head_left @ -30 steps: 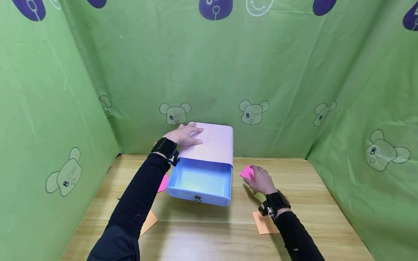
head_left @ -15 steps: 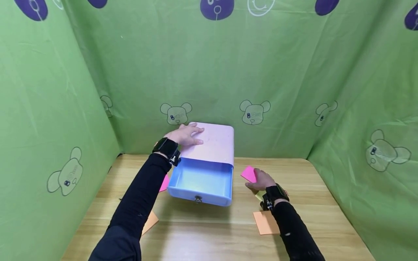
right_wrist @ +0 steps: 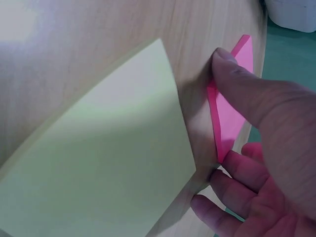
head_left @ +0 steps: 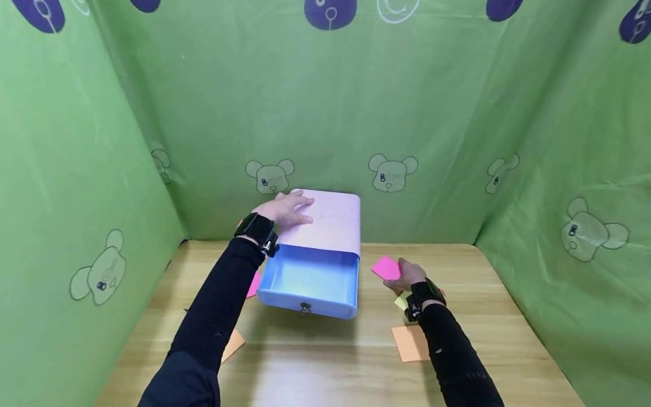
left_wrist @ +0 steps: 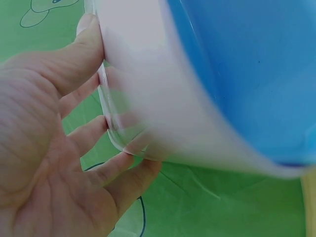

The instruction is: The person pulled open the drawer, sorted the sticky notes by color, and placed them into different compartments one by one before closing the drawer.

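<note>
Drawer box (head_left: pixel 328 223), paper pads (head_left: pixel 409 343) on a wooden table (head_left: pixel 305 373)

From above, a hand could pass into the blue drawer (head_left: pixel 325 307), though the pink cover (head_left: pixel 330 223) roofs its rear and the left hand (head_left: pixel 282 209) blocks that cover's left side. Bare surface (head_left: pixel 305 373) runs in front; a lane (narrowest by the pad's corner) parts the drawer from the right hand's (head_left: pixel 408 275) pink pad (head_left: pixel 385 268). Green curtain (head_left: pixel 325 113) closes the back.
</note>
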{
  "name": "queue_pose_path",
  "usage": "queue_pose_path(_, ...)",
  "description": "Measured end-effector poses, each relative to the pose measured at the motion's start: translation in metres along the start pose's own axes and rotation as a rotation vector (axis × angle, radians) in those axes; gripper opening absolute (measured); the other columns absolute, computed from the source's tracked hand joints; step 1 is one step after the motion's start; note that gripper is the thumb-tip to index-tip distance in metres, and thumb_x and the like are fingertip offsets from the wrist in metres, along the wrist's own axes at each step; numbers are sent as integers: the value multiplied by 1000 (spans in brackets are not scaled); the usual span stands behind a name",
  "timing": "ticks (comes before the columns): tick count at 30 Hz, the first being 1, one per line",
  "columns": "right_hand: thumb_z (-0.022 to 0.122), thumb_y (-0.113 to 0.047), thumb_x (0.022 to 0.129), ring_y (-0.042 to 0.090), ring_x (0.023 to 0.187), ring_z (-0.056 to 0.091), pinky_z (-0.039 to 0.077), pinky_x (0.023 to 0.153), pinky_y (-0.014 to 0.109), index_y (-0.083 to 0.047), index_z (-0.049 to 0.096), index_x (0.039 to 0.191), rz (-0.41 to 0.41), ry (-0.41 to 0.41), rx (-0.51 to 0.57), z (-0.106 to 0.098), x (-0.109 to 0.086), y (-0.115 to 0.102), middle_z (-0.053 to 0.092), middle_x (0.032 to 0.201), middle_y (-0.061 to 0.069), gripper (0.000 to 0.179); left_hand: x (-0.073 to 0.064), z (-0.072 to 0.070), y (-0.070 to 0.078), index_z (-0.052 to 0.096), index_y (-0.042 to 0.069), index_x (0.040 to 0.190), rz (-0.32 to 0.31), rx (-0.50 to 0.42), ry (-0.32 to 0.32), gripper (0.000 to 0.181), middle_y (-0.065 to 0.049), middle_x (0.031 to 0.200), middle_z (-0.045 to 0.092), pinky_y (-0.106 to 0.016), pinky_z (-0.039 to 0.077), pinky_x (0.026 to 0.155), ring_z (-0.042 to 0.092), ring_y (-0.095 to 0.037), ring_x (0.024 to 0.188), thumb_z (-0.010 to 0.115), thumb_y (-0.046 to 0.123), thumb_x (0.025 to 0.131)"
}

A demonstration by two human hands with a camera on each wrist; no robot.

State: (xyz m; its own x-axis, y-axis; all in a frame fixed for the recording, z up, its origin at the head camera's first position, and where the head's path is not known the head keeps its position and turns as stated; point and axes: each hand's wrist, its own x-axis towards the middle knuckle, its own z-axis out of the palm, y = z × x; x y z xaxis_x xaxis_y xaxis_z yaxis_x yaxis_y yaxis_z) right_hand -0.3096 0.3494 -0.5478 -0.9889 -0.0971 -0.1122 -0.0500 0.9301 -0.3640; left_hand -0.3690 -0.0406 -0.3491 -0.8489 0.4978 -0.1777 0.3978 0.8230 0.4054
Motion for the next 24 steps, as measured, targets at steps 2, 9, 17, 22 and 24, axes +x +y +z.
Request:
queue_pose_path(2, 80, -36, 83, 36, 85, 66, 56, 74, 46, 11, 55, 122, 8, -5, -14, 1, 2, 1, 68, 95, 23, 66, 0, -1, 1, 37, 25, 158, 2, -5, 0, 68, -10, 173, 11, -67, 9, 126, 7, -49, 157, 62, 46, 98)
queue_pose_path(9, 75, -43, 87, 35, 80, 65, 56, 68, 44, 10, 50, 132, 10, 8, -116, 5, 4, 1, 68, 90, 23, 75, -1, -2, 3, 38, 20, 157, 33, -8, 8, 69, -15, 172, 13, -65, 8, 127, 7, -50, 157, 64, 43, 98)
queue_pose_path(17, 77, -42, 86, 31, 72, 64, 52, 60, 40, 9, 55, 121, 3, 77, -135, 11, 5, -1, 67, 83, 20, 65, -2, -1, 3, 38, 21, 157, 44, 5, 13, 68, -15, 172, 13, -66, 9, 127, 8, -50, 157, 63, 43, 98)
queue_pose_path(22, 80, -38, 83, 38, 84, 65, 56, 70, 47, 11, 55, 120, 42, 117, -70, 12, 5, -5, 67, 94, 25, 66, -3, -1, 3, 38, 22, 158, 25, -1, 13, 67, -13, 172, 11, -67, 10, 126, 7, -50, 156, 62, 43, 99)
queue_pose_path(24, 81, -40, 81, 40, 88, 64, 56, 74, 49, 13, 55, 119, 58, 134, -62, 14, 4, -5, 65, 97, 28, 70, -3, 0, 3, 37, 22, 158, 23, -1, 10, 67, -13, 173, 11, -67, 10, 126, 8, -50, 156, 62, 43, 99)
